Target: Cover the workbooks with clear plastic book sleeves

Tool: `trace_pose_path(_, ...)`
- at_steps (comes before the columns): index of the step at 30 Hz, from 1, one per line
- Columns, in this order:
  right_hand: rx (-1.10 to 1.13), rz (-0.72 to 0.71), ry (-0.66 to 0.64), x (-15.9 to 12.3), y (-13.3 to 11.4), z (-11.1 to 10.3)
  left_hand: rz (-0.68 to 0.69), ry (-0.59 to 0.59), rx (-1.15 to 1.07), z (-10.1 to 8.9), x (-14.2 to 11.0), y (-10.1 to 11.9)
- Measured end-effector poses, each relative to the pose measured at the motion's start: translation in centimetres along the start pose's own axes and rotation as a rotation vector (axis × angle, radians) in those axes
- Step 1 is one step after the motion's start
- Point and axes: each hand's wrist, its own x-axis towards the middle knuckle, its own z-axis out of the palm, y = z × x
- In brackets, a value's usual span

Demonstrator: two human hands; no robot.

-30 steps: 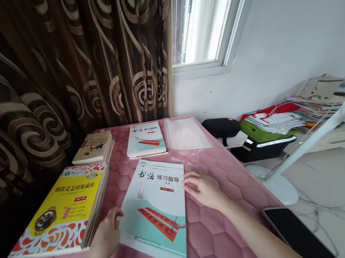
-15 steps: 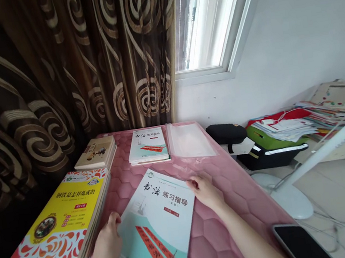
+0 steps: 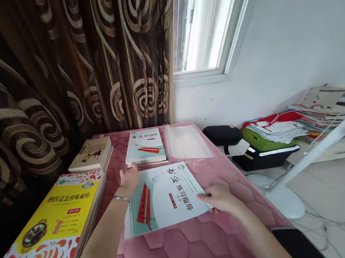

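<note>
One left hand [image 3: 130, 179] and one right hand [image 3: 219, 195] — two in all — meet at one loose booklet [image 3: 166, 200]. Around it rise three stacks: one yellow-topped stack [image 3: 51, 222] at nine o'clock, one tan-topped stack [image 3: 88, 154] at ten, one stack with a matching cover [image 3: 145, 145] at twelve. One batch of clear plastic [image 3: 187, 142], its sheets uncountable, lies at one o'clock; one black pouch [image 3: 223, 135] at two — and one dark-screened device [image 3: 297, 245] at four.
</note>
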Motion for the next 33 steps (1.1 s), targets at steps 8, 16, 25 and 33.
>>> trace_pose_path(8, -0.008, -0.049, -0.009, -0.4, -1.4, 1.0, -0.099, 0.131, -0.011, 0.5, 2.1, 2.0)
trace_pose_path(16, -0.019, -0.030, 0.011, 0.0, -0.9, 1.2, 0.287, 0.083, -0.138, 0.7, -8.5, 3.7)
trace_pose_path(25, -0.530, -0.078, 0.332, -2.4, -3.4, 1.1, 0.315, 0.060, -0.382, 1.6, -15.2, 1.7)
trace_pose_path(33, -0.477, -0.747, 0.327, -3.1, -6.1, 9.7, 0.367, 0.184, -0.379, 3.0, -14.2, 1.4)
